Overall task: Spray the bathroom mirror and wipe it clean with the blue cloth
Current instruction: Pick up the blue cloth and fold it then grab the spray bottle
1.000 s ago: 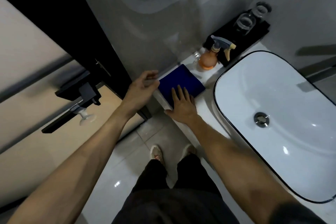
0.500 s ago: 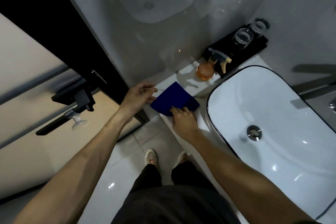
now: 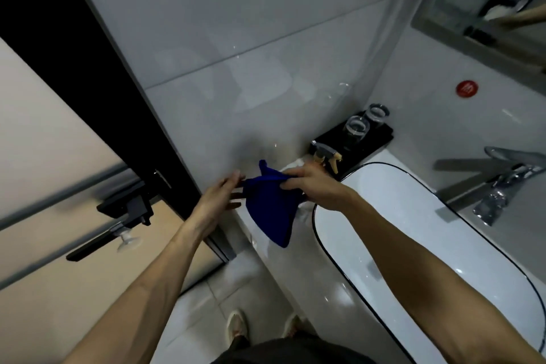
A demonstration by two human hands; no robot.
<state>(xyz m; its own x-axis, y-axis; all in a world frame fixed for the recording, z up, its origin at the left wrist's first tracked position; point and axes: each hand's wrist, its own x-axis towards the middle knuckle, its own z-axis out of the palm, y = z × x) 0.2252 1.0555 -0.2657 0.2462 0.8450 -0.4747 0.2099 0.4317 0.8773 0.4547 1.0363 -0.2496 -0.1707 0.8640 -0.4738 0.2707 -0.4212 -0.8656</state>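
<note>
Gripping one blue cloth [image 3: 270,213]: right hand [image 3: 314,186]; two glasses [image 3: 357,127].

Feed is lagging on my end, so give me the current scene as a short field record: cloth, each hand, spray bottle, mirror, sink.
cloth: blue cloth lifted off the counter, hanging loose in the air
right hand: right hand pinching the cloth's top edge
left hand: left hand open beside the cloth, fingers at its left edge, no clear grip
spray bottle: spray bottle on the counter behind the right hand, only its trigger head visible, untouched
mirror: mirror upper right, not yet wiped
sink: white sink at right, nothing in the visible part
</note>
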